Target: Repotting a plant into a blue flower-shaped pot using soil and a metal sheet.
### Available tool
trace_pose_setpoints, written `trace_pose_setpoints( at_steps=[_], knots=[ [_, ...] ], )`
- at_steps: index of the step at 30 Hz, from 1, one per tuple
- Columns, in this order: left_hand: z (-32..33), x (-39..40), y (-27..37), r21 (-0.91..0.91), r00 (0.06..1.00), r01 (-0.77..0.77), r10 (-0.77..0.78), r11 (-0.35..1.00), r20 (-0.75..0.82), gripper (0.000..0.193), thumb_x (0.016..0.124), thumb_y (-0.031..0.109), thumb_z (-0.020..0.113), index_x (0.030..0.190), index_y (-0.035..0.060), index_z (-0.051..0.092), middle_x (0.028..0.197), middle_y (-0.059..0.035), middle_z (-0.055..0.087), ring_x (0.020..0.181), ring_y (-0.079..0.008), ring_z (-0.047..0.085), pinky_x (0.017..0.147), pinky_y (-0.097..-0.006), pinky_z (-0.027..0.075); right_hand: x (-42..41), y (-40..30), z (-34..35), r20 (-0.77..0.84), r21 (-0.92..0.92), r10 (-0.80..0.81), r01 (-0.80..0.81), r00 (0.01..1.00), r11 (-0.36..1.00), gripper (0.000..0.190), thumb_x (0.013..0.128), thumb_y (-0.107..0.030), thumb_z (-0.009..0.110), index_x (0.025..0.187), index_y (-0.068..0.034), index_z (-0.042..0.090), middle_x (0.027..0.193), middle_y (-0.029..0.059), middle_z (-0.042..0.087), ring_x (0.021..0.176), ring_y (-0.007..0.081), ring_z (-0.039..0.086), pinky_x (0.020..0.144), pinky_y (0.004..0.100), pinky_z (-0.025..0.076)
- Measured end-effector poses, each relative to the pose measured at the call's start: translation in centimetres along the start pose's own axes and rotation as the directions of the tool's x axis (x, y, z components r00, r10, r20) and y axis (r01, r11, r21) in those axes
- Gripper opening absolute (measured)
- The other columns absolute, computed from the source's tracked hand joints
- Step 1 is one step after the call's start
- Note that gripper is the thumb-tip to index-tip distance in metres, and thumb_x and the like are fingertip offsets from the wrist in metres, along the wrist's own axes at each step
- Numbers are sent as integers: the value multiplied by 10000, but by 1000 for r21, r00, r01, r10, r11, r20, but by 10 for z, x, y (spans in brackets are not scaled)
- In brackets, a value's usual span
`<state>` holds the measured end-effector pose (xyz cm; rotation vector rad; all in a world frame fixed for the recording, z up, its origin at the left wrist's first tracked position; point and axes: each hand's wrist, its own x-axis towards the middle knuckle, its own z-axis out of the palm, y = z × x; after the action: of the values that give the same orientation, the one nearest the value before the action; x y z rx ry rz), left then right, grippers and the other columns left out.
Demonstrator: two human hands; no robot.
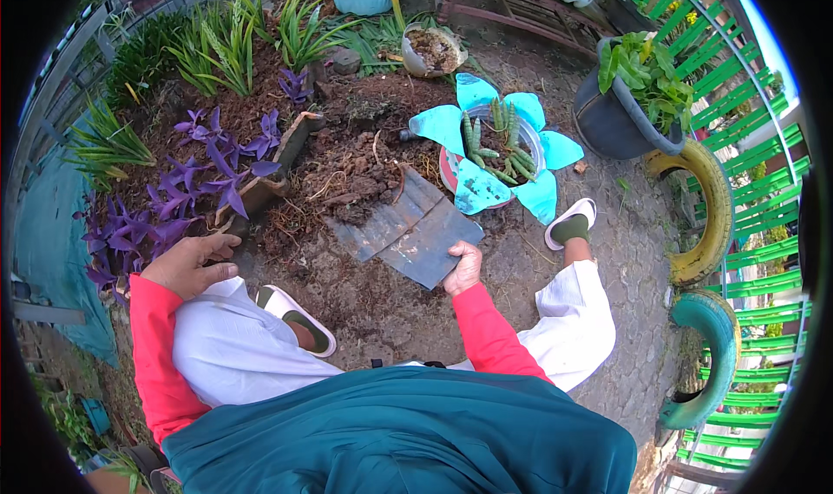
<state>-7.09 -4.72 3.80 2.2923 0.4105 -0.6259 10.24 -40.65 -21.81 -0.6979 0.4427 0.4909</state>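
Observation:
In my right hand (463, 266) is the near corner of a flat, creased grey sheet (423, 234), dirty and worn. Its far edge lies against a heap of loose brown soil (355, 169) with roots in it. My left hand (195, 265) is above my left knee, its thumb and fingers apart, with nothing seen in it. Purple-leaved plants (176, 188) grow just beyond that hand. An upright, broken edging piece (296, 143) stands between these plants and the soil heap.
A turquoise petal-shaped planter (478, 185) with thick green stems stands right of the heap. Farther right are a black pot (615, 116), painted tyres (699, 227) and a green slatted fence (761, 260). Beyond the heap lies a broken pale pot (416, 61). Paving (625, 338) runs along the right.

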Motion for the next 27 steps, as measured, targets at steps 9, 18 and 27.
trace_pose_setpoints(
  at_steps=[9,18,27],
  knots=[
    [-2,10,-3,-38,999,-14,15,999,33,504,891,104,612,1343,-16,423,1212,-160,579,1103,-222,559,960,-334,430,-39,-122,20,79,54,-187,183,979,982,398,594,-83,523,977,12,570,927,114,632,843,309,620,850,417,510],
    [-2,26,16,-91,996,90,-88,992,23,494,860,124,657,1292,-31,476,1180,-182,604,1086,-237,580,937,-332,450,-48,-258,-20,4,-92,-554,552,832,828,532,596,-82,514,1115,28,552,1062,147,628,978,349,604,935,461,474],
    [33,107,93,383,826,-561,528,734,199,331,816,170,642,1079,-30,616,1011,-223,627,974,-375,596,872,-438,465,-18,-277,-12,-56,-21,-592,592,804,806,544,582,-88,521,1115,15,549,1076,144,608,967,351,594,923,455,476]
  ],
)
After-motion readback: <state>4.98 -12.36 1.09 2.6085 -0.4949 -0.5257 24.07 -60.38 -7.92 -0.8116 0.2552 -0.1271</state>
